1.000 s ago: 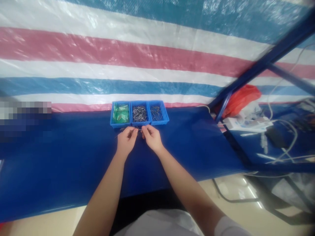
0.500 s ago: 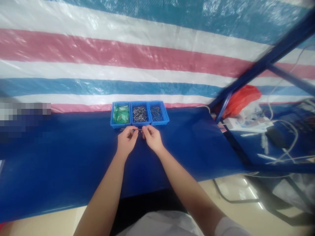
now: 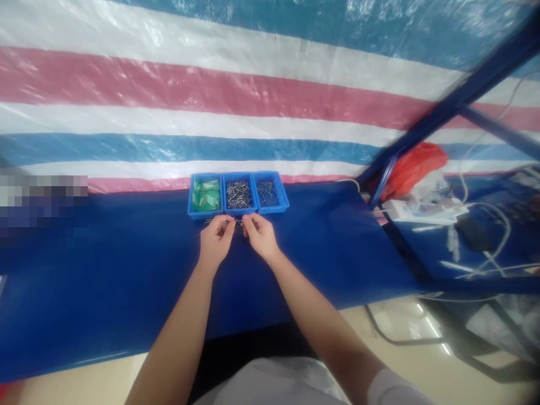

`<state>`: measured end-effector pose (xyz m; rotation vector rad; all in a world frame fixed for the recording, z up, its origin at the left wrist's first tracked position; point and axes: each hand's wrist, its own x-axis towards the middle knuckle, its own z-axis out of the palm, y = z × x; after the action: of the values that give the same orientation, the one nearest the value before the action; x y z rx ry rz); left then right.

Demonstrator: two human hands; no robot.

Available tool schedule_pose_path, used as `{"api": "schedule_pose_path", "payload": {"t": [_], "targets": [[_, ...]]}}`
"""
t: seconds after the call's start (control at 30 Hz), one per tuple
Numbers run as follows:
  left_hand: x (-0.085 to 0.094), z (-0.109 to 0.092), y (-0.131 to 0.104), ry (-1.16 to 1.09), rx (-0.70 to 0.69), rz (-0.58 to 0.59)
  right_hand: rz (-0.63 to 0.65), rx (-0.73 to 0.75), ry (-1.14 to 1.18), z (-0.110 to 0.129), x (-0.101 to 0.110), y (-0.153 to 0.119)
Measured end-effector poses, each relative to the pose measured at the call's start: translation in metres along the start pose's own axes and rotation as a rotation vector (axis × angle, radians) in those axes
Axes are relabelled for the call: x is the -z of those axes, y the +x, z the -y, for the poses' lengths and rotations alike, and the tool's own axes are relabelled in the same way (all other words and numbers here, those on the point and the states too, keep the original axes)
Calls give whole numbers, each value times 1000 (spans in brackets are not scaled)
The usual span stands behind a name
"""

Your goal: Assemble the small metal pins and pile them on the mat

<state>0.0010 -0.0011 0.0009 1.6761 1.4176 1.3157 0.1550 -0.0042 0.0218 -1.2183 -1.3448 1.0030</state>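
My left hand (image 3: 216, 236) and my right hand (image 3: 259, 232) meet just in front of three joined blue bins. Between their pinched fingertips runs a thin metal rod (image 3: 238, 221), held from both ends; its exact kind is too small to make out. A few similar thin pieces lie on the table by my left fingers, partly hidden. The left bin (image 3: 205, 214) holds small pale pieces in green plastic. Many short metal pins (image 3: 238, 194) fill the middle bin, and longer thin metal pieces (image 3: 267, 193) lie in the right one.
The blue table (image 3: 105, 270) stretches to both sides. Behind it hangs a striped plastic sheet (image 3: 211, 90). At the right stand a blue metal frame (image 3: 422, 124), a red plastic bag (image 3: 415, 169), a white power strip (image 3: 426, 212) and cables.
Almost nothing differs. Both hands stay pinched on the thin rod, with only a slight shift of the fingers and of the whole view.
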Motion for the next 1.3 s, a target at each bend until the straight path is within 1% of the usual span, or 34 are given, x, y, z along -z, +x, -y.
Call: {"api": "schedule_pose_path", "payload": {"t": [0.27,0.63,0.87,1.13,1.3], "targets": [[0,0,0,5,9,9,-1,6,13,0,0,1],[1,-1,0,47,-25,7,-2,-4,-5,-1,0,1],[0,-1,0,29,1,-13,8,7,26,0,0,-1],[0,3,0,21,39,-55,5,7,28,-5,-2,-1],[1,-1,1,33,37,-53,65,15,69,-10,-5,-1]]}}
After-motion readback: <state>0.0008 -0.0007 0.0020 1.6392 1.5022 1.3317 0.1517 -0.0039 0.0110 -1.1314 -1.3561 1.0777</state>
